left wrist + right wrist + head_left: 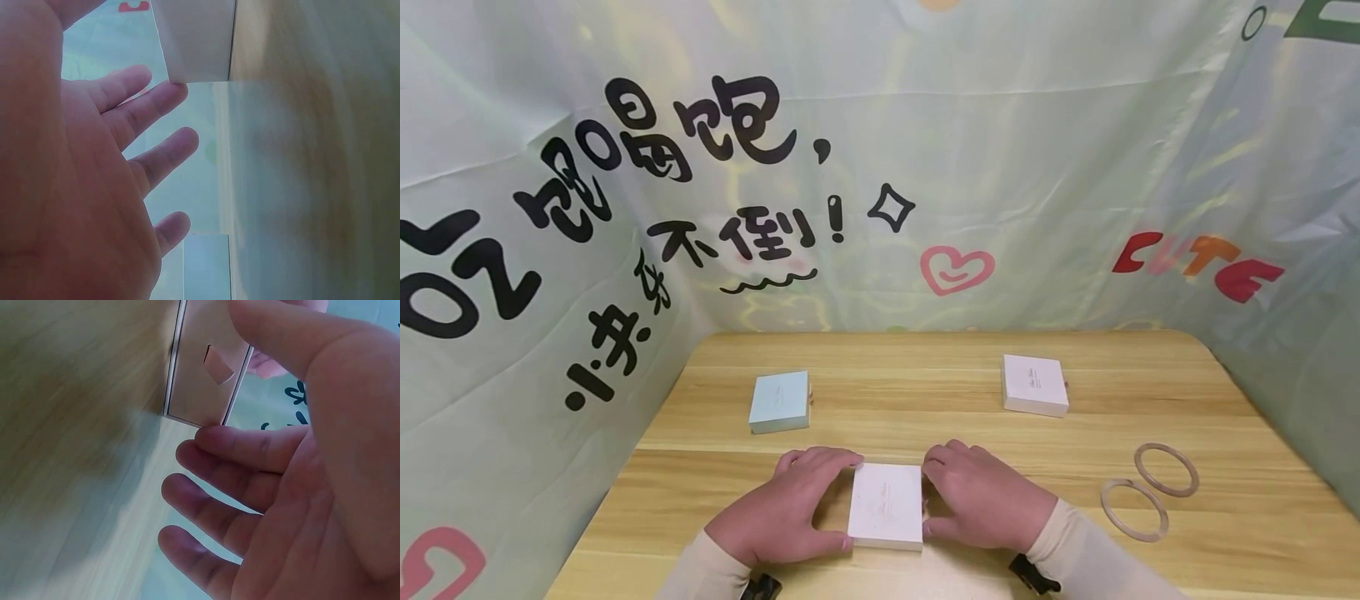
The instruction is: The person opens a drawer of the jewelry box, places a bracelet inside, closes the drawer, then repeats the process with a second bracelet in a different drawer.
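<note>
A flat pinkish-white box (886, 506) with faint print on its lid lies at the table's near middle, between both hands. My left hand (793, 504) holds its left side, thumb at the near corner and a finger at the far corner. From the opposite side my right hand (981, 497) grips the box the same way. A small ribbon tab (219, 365) sticks out of the box's right end in the right wrist view, beside the right thumb. The other fingers of both hands are spread away from the box.
On the wooden table (880, 392), a light blue box (780, 402) stands at the back left and another pinkish-white box (1034, 384) at the back right. Two thin bangles, a farther one (1189, 475) and a nearer one (1108, 507), lie on the right. Printed cloth (1037, 167) surrounds the table.
</note>
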{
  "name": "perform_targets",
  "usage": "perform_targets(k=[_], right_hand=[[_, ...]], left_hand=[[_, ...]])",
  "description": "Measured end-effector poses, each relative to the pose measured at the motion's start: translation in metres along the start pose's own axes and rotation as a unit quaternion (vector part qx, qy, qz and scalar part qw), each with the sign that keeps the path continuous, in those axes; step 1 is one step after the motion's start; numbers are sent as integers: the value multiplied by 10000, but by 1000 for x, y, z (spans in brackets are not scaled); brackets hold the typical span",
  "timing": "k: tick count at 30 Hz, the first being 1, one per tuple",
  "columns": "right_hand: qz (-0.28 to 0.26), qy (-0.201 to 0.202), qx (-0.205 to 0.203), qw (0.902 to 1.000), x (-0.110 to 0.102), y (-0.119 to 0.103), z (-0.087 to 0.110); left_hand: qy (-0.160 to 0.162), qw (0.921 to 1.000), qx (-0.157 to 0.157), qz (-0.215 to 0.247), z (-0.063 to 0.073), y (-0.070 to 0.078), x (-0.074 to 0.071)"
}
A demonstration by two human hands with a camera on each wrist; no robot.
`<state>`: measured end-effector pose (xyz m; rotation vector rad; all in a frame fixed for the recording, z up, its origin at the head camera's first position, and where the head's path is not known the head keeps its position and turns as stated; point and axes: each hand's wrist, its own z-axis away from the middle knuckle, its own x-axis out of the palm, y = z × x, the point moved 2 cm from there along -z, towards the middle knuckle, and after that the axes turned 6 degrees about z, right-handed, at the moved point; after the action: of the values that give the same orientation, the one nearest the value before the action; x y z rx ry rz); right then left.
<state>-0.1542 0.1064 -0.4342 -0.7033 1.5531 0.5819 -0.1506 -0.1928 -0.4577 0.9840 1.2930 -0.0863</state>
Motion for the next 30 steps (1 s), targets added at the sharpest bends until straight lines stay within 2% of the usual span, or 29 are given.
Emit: perform_targets(k=[21,30], right_hand=[[-158,-148,170,9996,0,-3,-1],[-116,45,119,9999,2,-4,-10]], left_hand=[[-38,10000,-27,32,0,1,-2],[171,9998,74,101,4,-1,-8]])
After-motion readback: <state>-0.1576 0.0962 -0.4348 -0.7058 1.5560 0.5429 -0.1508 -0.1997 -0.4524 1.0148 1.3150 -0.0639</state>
